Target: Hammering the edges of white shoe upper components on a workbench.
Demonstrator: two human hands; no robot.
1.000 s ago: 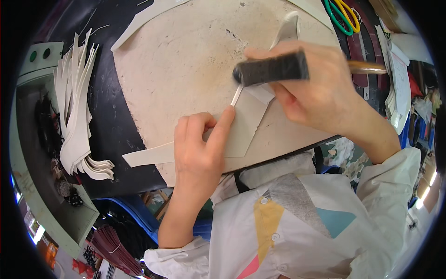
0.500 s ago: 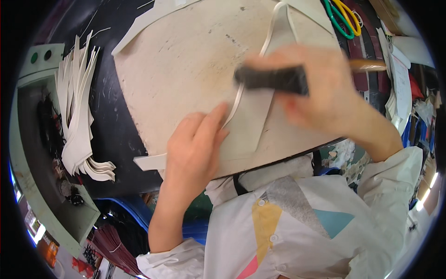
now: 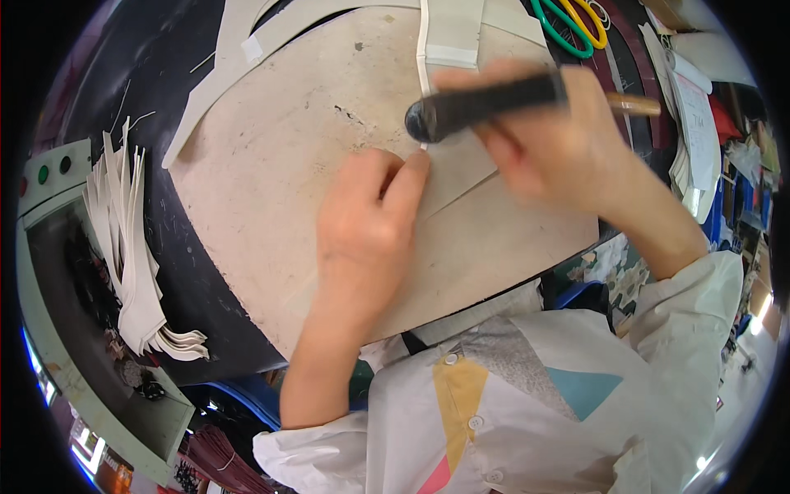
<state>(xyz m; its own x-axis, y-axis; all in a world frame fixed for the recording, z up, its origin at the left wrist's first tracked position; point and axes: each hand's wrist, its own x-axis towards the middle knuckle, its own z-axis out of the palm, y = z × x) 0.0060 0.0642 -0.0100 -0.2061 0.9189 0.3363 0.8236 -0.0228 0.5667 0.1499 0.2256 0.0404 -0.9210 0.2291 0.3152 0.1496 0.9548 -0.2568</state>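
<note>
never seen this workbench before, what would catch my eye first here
Most striking is the right hand at upper centre, gripping a dark-headed hammer with a wooden handle over a pale cut piece. The left hand presses fingertips on that piece, on a worn beige board. A fanned stack of white cut pieces stands at the left, and green and yellow loops lie at the top.

I see a hammer (image 3: 485, 103) with a dark head and wooden handle lying nearly level above a pale cut piece (image 3: 457, 169). That flat piece rests on the round beige board (image 3: 280, 165); a thin white folded edge runs up from it beneath the hammer.
</note>
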